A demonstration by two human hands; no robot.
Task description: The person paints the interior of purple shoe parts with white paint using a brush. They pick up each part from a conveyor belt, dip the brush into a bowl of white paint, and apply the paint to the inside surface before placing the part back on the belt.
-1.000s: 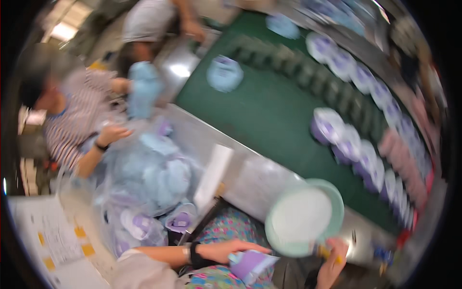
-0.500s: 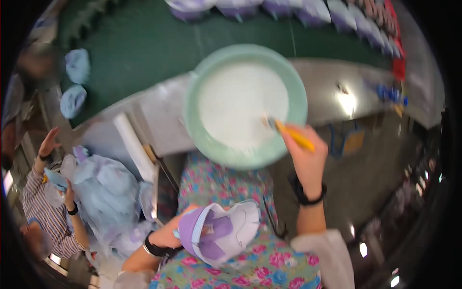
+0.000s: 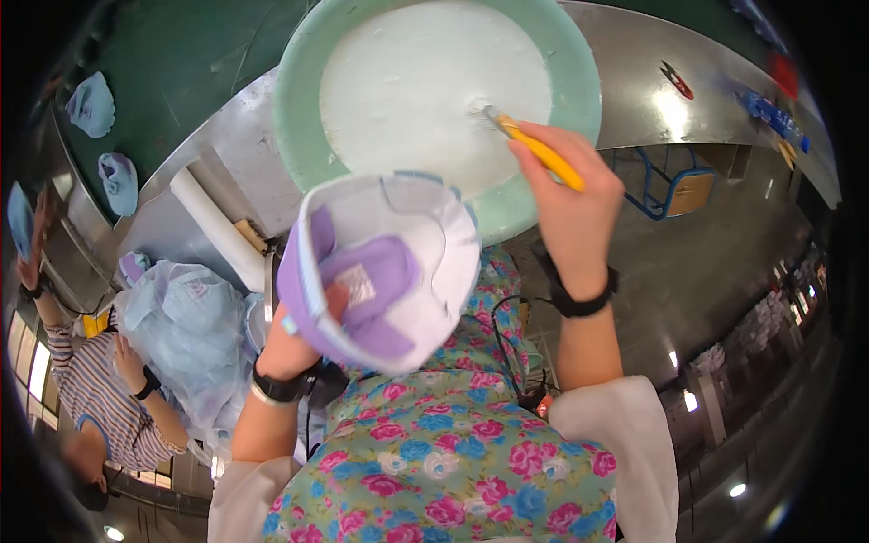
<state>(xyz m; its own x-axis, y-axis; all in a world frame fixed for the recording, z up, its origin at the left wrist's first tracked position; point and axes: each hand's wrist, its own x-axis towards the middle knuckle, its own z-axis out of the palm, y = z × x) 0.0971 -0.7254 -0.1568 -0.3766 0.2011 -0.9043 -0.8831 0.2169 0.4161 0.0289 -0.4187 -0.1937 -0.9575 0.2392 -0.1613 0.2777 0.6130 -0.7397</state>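
**Brush in the paste, cap held ready**

The right hand had its fingers closed around a yellow-handled brush, with the bristle end down in the white paste that filled the pale green basin. The basin sat at the near edge of the metal desk, just in front of the person's flowered lap. The left hand was up under a white and purple cap, fingers inside it and gripping it from below, so the cap's open underside faced the camera and overlapped the basin's near rim.

To my eye, the step in hand was loading the brush. Done well, that meant dipping shallow, wiping the excess on the basin's rim, and keeping the cap tilted steady and close so nothing dripped on the lap.

Small black snips lay further along the desk toward its right end. Off the desk's left edge, another person in a striped sleeve worked beside a heap of light blue bags, and blue caps sat on the green belt beyond.
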